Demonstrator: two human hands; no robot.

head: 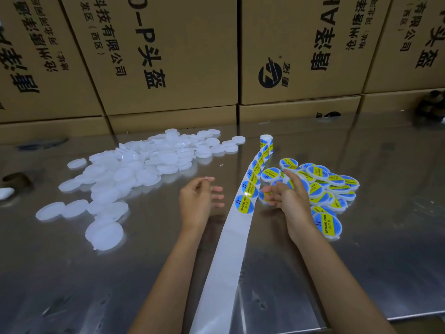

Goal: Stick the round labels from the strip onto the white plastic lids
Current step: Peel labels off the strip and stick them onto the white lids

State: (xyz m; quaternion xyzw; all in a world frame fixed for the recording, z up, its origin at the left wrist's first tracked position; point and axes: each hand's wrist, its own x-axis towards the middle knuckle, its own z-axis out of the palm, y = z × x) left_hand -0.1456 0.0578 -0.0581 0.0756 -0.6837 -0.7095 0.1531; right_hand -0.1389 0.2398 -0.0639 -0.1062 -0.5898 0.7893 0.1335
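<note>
A heap of plain white plastic lids [134, 169] spreads over the left half of the steel table. A strip of backing paper [224, 261] runs from a small roll [266, 143] toward me, carrying several round blue-and-yellow labels [244, 204] on its far part; its near part is bare. Labelled lids [325, 189] lie piled to the right. My left hand [199, 201] hovers left of the strip, fingers apart, holding nothing. My right hand [286, 196] hovers right of the strip with loose, spread fingers; a labelled lid [261, 196] shows just behind its fingertips.
Stacked cardboard boxes [173, 56] wall off the back of the table. A dark ring-shaped object [16, 182] and a white item [6, 192] sit at the far left. The table's front edge [414, 315] shows at the lower right.
</note>
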